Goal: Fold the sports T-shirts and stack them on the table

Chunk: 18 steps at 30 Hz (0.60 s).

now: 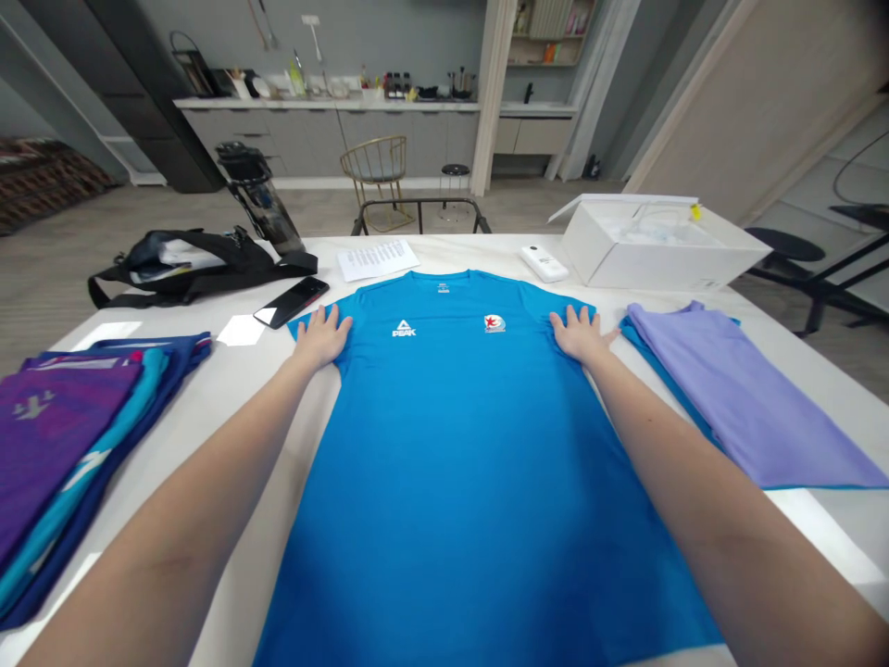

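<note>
A blue T-shirt (451, 445) lies spread flat, front side up, with its collar at the far end and small white and red prints on the chest. My left hand (323, 337) rests flat on the left sleeve, fingers spread. On the opposite sleeve, my right hand (578, 335) presses down with its fingers apart. Neither hand grips the cloth. The shirt's near hem runs partly out of the picture at the bottom.
On the white table (260, 519), folded purple and blue clothes (62, 417) lie left, folded lilac cloth (750, 398) right. Farther back are a phone (292, 302), black bag (201, 259), bottle (260, 199), paper (377, 260), white device (544, 263) and white box (659, 255).
</note>
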Each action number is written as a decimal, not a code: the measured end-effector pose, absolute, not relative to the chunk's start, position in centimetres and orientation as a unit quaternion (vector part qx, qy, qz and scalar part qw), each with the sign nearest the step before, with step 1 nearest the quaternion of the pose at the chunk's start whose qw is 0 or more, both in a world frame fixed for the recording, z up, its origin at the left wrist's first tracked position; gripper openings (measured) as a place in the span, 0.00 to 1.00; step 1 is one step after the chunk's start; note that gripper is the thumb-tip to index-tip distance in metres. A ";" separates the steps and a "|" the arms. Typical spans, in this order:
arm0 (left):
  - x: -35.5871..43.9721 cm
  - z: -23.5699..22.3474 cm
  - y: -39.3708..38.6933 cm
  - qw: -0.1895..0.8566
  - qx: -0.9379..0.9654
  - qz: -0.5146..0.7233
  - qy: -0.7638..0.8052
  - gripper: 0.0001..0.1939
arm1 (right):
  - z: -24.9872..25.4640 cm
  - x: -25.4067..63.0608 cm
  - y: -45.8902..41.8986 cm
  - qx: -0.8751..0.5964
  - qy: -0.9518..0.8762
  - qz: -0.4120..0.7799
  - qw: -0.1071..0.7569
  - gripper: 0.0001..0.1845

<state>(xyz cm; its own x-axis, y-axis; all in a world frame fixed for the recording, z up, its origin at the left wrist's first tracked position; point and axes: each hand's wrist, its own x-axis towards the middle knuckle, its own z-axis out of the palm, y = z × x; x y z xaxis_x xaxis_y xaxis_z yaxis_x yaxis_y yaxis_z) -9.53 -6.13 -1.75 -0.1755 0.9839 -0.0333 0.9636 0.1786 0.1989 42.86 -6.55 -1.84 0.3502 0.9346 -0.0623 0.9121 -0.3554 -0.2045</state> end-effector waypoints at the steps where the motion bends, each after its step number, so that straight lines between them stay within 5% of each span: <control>1: -9.7 -1.6 -6.4 0.069 0.653 0.063 0.751 0.39 | -1.6 42.4 -6.8 -0.807 -0.583 0.067 0.072 0.44; 9: -9.5 -1.6 -9.7 0.075 0.683 -0.019 0.727 0.40 | -2.0 39.4 -10.5 -0.734 -0.675 0.068 0.020 0.40; 15: -6.7 -0.7 -15.5 -0.055 0.757 0.067 0.648 0.34 | -1.6 40.9 -14.4 -0.776 -0.630 0.011 0.038 0.42; 18: -3.8 -0.9 -20.1 -0.022 0.829 0.063 0.555 0.32 | -1.5 39.5 -17.9 -0.703 -0.709 -0.021 0.052 0.37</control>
<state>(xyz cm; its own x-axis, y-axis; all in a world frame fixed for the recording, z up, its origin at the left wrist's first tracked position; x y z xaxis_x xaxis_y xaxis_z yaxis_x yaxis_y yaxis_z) -3.76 -20.10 -0.89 0.3771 0.9171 0.1296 0.9227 -0.3840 0.0328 39.52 -17.93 -1.45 -0.0076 0.9947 0.1026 0.9990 0.0121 -0.0435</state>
